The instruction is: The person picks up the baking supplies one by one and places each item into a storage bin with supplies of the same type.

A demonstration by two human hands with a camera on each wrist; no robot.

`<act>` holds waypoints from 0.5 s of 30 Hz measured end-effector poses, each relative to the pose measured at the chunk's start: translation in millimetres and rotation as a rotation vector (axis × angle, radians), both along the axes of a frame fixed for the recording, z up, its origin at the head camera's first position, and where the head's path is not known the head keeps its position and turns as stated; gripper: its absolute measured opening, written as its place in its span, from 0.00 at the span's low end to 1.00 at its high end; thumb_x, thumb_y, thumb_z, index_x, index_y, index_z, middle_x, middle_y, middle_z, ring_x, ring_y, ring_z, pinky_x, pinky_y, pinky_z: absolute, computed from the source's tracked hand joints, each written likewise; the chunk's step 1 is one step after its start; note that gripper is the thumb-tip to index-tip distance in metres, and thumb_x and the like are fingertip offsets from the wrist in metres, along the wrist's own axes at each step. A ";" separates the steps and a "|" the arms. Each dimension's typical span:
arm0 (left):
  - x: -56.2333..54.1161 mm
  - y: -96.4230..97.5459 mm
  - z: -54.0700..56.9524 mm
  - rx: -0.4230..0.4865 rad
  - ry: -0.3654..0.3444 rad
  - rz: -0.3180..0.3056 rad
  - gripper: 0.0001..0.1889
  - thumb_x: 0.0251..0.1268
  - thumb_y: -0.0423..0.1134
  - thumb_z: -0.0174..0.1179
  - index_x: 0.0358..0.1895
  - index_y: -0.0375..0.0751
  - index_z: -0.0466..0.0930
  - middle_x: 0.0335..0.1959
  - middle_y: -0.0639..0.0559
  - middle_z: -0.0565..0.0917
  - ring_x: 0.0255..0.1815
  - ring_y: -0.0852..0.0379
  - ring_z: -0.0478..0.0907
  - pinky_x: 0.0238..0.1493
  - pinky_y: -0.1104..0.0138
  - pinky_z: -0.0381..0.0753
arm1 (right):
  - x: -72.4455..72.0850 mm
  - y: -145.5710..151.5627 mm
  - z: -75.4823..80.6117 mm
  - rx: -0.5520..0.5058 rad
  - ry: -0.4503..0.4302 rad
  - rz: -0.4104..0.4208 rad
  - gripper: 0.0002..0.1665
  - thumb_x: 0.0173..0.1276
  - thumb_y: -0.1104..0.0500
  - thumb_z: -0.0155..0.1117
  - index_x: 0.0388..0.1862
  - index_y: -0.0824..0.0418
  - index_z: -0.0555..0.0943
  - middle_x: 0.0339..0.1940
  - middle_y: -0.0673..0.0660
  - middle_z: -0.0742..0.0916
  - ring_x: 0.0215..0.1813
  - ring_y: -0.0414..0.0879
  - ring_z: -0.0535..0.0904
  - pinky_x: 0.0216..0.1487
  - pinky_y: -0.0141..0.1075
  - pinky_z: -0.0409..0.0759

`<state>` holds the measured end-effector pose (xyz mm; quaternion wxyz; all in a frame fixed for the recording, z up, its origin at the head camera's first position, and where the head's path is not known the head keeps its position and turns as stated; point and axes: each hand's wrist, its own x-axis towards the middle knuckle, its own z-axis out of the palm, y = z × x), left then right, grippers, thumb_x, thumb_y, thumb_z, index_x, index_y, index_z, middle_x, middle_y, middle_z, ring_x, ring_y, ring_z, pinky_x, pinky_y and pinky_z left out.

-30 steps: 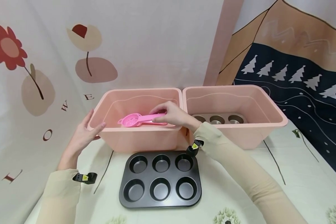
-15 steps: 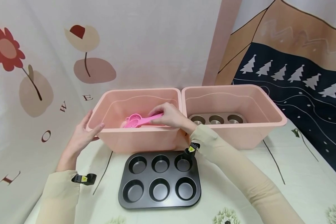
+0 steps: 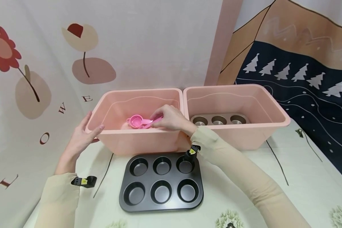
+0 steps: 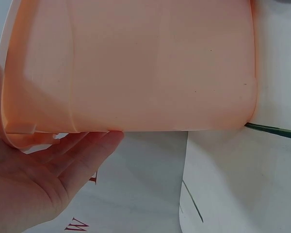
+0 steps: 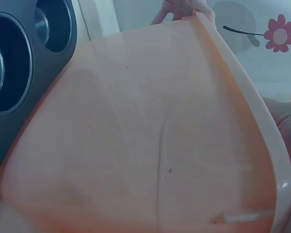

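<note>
In the head view, two pink plastic bins stand side by side. My right hand (image 3: 171,118) reaches into the left bin (image 3: 142,134) and pinches the handles of pink measuring cups (image 3: 136,121); their round bowls point left, low in the bin. In the right wrist view the bin's wall hides the cups and most of that hand. My left hand (image 3: 81,136) grips the left bin's rim at its left end, thumb over the edge. The left wrist view shows its fingers (image 4: 87,158) extended along the bin's outer side, under the rim.
The right bin (image 3: 236,137) holds a bronze-coloured muffin pan (image 3: 228,119), partly hidden by the front wall. A dark grey muffin pan (image 3: 175,182) with several cups lies on the pale cloth in front of the bins. A printed curtain (image 3: 156,41) hangs behind.
The pink measuring cups have swung and dropped lower inside the left bin, with my right hand still on their handles. My left hand stays on the bin's rim. The view has shifted slightly.
</note>
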<state>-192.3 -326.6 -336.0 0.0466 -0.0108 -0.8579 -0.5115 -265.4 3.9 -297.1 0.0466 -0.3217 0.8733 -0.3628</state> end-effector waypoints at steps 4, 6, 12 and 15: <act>-1.4 0.5 0.8 0.005 0.002 -0.004 0.45 0.71 0.43 0.55 0.78 0.44 0.31 0.71 0.25 0.52 0.43 0.75 0.70 0.36 0.70 0.83 | -0.4 2.0 1.4 -0.049 -0.011 0.027 0.12 0.62 0.57 0.70 0.44 0.57 0.88 0.38 0.47 0.88 0.42 0.40 0.78 0.44 0.31 0.74; -1.5 0.6 0.6 0.014 0.005 -0.009 0.45 0.72 0.43 0.55 0.78 0.44 0.30 0.71 0.25 0.51 0.43 0.75 0.70 0.37 0.71 0.82 | -0.5 4.5 1.7 -0.118 -0.036 0.054 0.12 0.64 0.60 0.67 0.45 0.60 0.88 0.39 0.49 0.88 0.43 0.42 0.80 0.45 0.30 0.75; -0.1 0.0 -1.4 -0.005 0.009 -0.005 0.45 0.72 0.43 0.55 0.78 0.45 0.30 0.72 0.26 0.50 0.44 0.75 0.69 0.37 0.71 0.82 | 1.9 21.5 1.6 -0.360 -0.116 0.117 0.13 0.68 0.67 0.58 0.48 0.66 0.85 0.45 0.54 0.87 0.49 0.50 0.81 0.48 0.35 0.79; 0.9 0.3 -1.8 -0.026 0.019 0.010 0.45 0.71 0.44 0.55 0.78 0.44 0.31 0.72 0.26 0.50 0.45 0.74 0.69 0.36 0.73 0.82 | 5.4 34.4 3.4 -0.409 -0.101 0.133 0.13 0.69 0.67 0.57 0.48 0.67 0.85 0.48 0.55 0.86 0.53 0.50 0.80 0.56 0.36 0.75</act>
